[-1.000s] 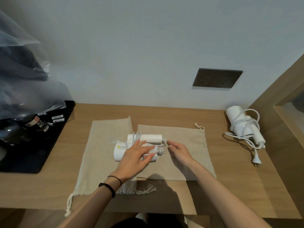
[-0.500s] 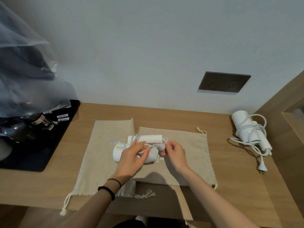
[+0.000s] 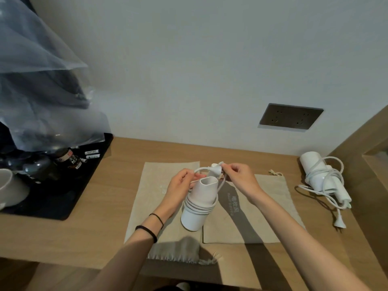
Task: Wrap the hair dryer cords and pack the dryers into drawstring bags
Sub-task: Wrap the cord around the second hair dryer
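A white hair dryer [image 3: 199, 204] is lifted above the desk, its nozzle toward me, with the cord coiled several turns around its body. My left hand [image 3: 180, 190] grips the dryer from the left. My right hand [image 3: 241, 179] pinches the cord's plug [image 3: 216, 169] just above the dryer. Two beige drawstring bags lie flat beneath: the left bag [image 3: 155, 206] and the right bag [image 3: 262, 213]. A second white hair dryer [image 3: 319, 177] lies at the desk's right end, its cord loosely wound and its plug [image 3: 339, 223] trailing toward me.
A black tray [image 3: 69, 198] at the left holds dark bottles, a white cup [image 3: 10, 190] and a clear plastic bag [image 3: 42, 91]. A dark wall socket [image 3: 290, 116] sits above the desk. A wooden side panel [image 3: 361, 164] bounds the right end.
Both hands lifted the dryer off the bags and turned it upright. My right hand has pulled the plug end of the cord up above it. My view has shifted left and nearer.
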Available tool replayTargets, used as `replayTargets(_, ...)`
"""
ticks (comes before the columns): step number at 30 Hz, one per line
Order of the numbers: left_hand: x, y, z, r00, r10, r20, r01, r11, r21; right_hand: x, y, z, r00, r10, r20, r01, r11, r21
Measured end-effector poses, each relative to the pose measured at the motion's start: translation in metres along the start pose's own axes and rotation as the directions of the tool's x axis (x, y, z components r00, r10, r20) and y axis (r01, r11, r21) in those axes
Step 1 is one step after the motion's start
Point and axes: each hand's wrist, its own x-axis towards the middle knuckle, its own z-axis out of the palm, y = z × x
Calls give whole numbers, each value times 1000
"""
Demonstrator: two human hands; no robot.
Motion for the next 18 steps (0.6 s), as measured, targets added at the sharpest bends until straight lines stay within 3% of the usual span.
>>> replayTargets(3,3,6,-1,998,-23,54,18,996,88,-7,-9,-5,989,22,149,-47,985,168)
replayTargets(6,5,9,-3,991,57,117,-81,976,205,-13,-19,-9,966,20,256,-82,969,232)
replayTargets(11,-3,11,2,987,148,70,-158,973,166,-19,-19,-9,957,27,288,-107,959,263)
replayTargets(18,-10,7,0,986,155,54,-164,948,273,-28,-16,-15,947,1,321,-106,945,310)
